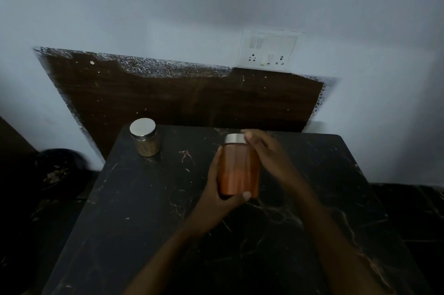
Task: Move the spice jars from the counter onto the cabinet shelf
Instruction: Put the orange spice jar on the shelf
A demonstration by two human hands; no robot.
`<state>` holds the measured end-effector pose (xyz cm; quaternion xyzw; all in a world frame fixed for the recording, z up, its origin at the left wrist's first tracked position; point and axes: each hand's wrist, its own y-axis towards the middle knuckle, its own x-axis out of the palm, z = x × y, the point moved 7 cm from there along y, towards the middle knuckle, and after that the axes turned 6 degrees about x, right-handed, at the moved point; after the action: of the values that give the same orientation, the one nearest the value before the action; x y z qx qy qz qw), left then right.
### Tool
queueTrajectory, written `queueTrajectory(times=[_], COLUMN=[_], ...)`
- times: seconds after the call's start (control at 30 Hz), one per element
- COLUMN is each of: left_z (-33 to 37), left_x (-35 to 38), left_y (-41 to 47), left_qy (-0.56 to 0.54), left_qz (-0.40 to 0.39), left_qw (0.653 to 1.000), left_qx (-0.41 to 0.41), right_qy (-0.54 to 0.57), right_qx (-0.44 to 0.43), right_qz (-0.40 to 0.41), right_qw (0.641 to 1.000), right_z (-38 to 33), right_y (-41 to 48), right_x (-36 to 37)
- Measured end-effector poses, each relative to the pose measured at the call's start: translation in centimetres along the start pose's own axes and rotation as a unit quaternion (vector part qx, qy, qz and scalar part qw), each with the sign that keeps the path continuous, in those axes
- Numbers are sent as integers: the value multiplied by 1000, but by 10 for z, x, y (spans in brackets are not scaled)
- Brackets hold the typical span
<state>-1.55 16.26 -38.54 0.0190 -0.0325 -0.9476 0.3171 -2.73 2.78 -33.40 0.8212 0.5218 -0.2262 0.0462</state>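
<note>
I see left grip [216, 190] curled round red jar [239, 169] | right grip [266, 153] pinching its lid [235, 138] | second jar [145, 138] far-left on desk [144, 210]

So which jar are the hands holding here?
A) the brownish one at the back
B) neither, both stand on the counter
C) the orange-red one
C: the left hand and the right hand both grip the orange-red jar, while the brownish jar stands alone on the counter.
</note>
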Motion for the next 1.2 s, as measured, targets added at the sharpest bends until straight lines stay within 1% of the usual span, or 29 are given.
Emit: queueTrajectory(times=[0.1, 0.13, 0.27, 0.33, 0.4, 0.43, 0.5, 0.57, 0.67, 0.77, 0.87, 0.93, 1.0, 1.07, 1.2], left_z=[9, 10, 13, 9, 2, -1, -5, -6, -7, -9, -7, -8, -10, -13, -15], left_x=[0, 1, 5, 5, 7, 7, 8, 11, 7, 8, 13, 20, 26, 29, 34], left_y=[-5, -6, -6, -6, -7, -7, -8, -8, -11, -11, -12, -13, -16, -18, -20], left_qy=[-8, -8, -21, -69, -164, -192, -194, -185, -177, -240, -280, -305, -344, -374, -379], left_qz=[3, 0, -18, -12, 23, 54, 103, 127, 164, 144, 112, 91, 100, 130, 150], left_qw=[1000, 1000, 1000, 997, 984, 977, 970, 966, 961, 950, 941, 933, 918, 900, 896], left_qx=[-2, -3, -15, -34, -70, -82, -106, -128, -136, -141, -152, -166, -173, -180, -178], right_qy=[93, 120, 249, 279, 274, 273, 270, 245, 197, 226, 286, 315, 309, 293, 281], right_qx=[41, 53, 101, 94, 85, 84, 82, 84, 90, 95, 156, 161, 152, 146, 132], right_qz=[39, 37, -28, -12, 21, 40, 78, 105, 88, 65, 41, 44, 73, 99, 129], right_qw=[994, 991, 963, 956, 958, 958, 956, 960, 972, 967, 944, 934, 936, 940, 942], right_z=[22, 28, 42, 42, 41, 40, 38, 35, 29, 28, 35, 37, 39, 42, 40], right_y=[-20, -26, -43, -45, -47, -47, -49, -49, -50, -50, -50, -50, -50, -50, -50], right_x=[-11, -11, 3, 3, -1, -2, -4, -5, 1, 2, 6, 9, 9, 7, 5])
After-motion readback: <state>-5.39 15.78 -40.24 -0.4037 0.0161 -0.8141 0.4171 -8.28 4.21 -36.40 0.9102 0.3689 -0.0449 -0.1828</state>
